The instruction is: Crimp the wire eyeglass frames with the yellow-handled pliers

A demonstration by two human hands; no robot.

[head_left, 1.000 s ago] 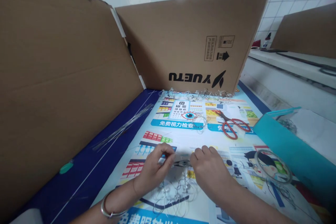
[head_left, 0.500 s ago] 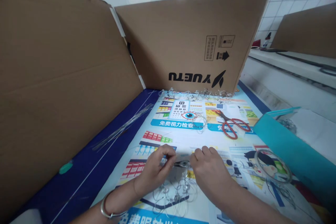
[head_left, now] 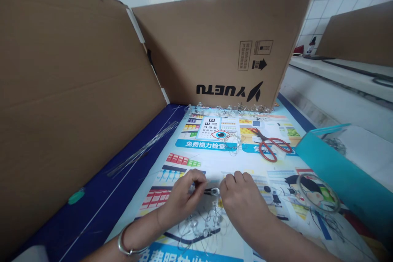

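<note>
My left hand (head_left: 188, 194), a silver bangle on its wrist, is closed in a pinch at the lower middle. Right beside it my right hand (head_left: 242, 196) is closed too, fingers curled and knuckles up. Both seem to grip a thin beaded wire (head_left: 205, 231), whose looped strands and clear beads show between and below them; the exact grip points are hidden. In the gap between my fingertips shows a small clear bead (head_left: 215, 191) next to a dark pointed shape I cannot make out.
Red-handled scissors (head_left: 270, 147) lie beyond my right hand. A wire coil (head_left: 319, 194) and a turquoise box (head_left: 344, 176) are on the right. Straight wires (head_left: 144, 147) lie at left. Several beaded wire pieces (head_left: 230, 110) line the foot of the cardboard panel (head_left: 221, 49).
My right hand has shifted slightly left, nearer my left hand, and the clear bead between them shows a little more plainly. My left hand is almost still.
</note>
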